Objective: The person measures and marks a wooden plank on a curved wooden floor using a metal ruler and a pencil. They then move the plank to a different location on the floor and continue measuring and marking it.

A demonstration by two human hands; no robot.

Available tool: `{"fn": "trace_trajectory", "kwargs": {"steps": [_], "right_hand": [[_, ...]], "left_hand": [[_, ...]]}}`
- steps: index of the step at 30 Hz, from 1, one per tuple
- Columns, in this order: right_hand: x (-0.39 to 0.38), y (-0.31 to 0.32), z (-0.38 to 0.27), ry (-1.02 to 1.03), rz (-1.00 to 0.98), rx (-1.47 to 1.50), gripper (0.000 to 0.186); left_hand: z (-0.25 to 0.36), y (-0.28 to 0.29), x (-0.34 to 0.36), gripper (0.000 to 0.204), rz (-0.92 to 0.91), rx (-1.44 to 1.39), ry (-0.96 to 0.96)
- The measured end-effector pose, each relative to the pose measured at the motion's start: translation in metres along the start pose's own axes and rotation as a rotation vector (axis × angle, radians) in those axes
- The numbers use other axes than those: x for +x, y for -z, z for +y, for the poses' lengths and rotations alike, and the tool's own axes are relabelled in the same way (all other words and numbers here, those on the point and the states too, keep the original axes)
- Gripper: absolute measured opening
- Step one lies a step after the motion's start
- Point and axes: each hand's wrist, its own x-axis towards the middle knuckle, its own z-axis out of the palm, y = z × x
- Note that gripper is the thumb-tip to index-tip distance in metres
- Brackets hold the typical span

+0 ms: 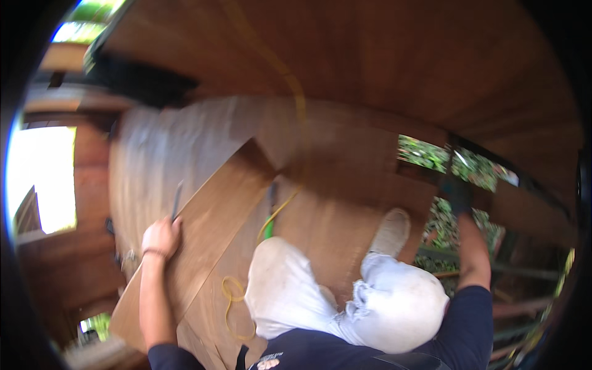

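Observation:
My left hand [161, 237] is closed around a slim grey, stick-like tool [177, 200] that points away from me; blur hides its exact kind. The hand is beside the long edge of a loose wooden board [213, 213], which lies slantwise over the plank floor. Far to the right, my right arm is stretched out. Its hand [456, 196], in a dark glove, is at a wooden frame [481, 194] with openings. Shadow and blur hide its fingers.
A yellow cord [300, 105] runs down the dark wooden panel and across the floor [327, 209]. By my bent knee lies a green-handled tool [269, 227]. Greenery shows through the openings at right. At upper left is a black object [145, 80], near bright window gaps.

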Motion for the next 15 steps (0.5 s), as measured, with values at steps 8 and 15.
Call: {"fn": "trace_trajectory", "kwargs": {"steps": [8, 15], "right_hand": [[-0.119, 0.034, 0.038, 0.069, 0.049, 0.054, 0.015], [-0.207, 0.020, 0.009, 0.057, -0.016, -0.180, 0.026]], "left_hand": [[-0.041, -0.066, 0.003, 0.056, -0.134, -0.246, 0.085], [-0.069, -0.195, -0.014, 0.056, -0.162, -0.594, 0.133]]}}
